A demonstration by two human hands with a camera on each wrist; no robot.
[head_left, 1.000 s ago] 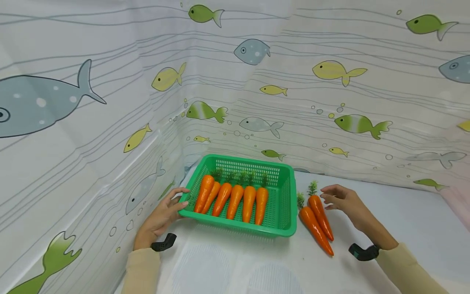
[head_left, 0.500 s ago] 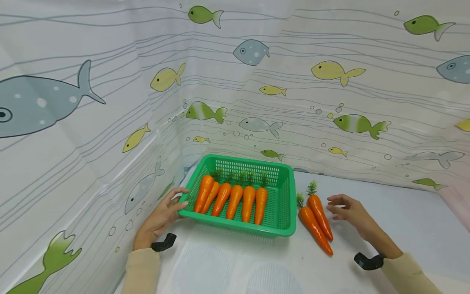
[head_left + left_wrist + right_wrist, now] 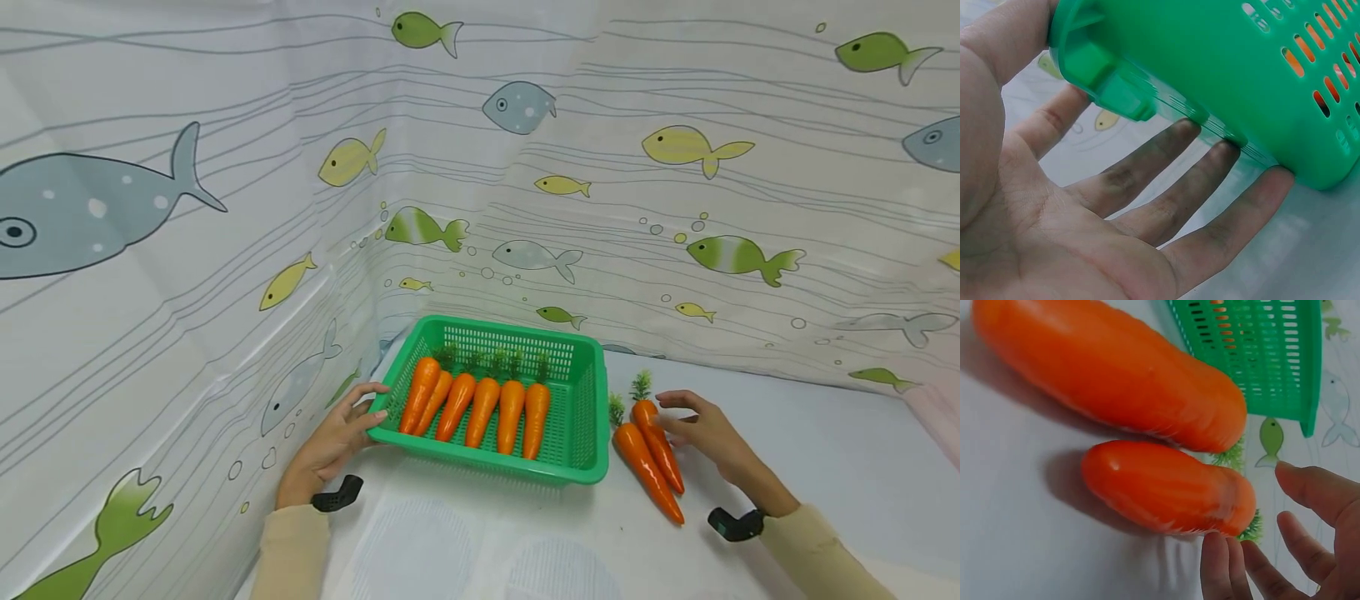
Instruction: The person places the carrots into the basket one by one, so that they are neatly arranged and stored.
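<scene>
A green plastic basket [image 3: 579, 408] holds several orange carrots [image 3: 482, 412] with leafy tops, lying side by side. At its left corner, my left hand [image 3: 330, 442] holds the rim, the thumb over it. In the left wrist view the other fingertips meet the basket's outer wall [image 3: 1179, 50]. Two more carrots lie on the table to the right of the basket. My right hand [image 3: 708, 432] is at the right-hand carrot [image 3: 662, 450], fingers spread around its top end. In the right wrist view its fingertips are right beside that carrot [image 3: 1154, 487], with the thumb apart from it.
The other loose carrot [image 3: 647, 473] lies between the right-hand one and the basket. White sheets with printed fish [image 3: 733, 253] rise behind and along the left of the white table [image 3: 480, 533]. A black device [image 3: 337, 494] is strapped to each wrist.
My right hand drew back to the right from the loose carrots, then came in again to the right-hand carrot. My left hand and the basket have stayed in place.
</scene>
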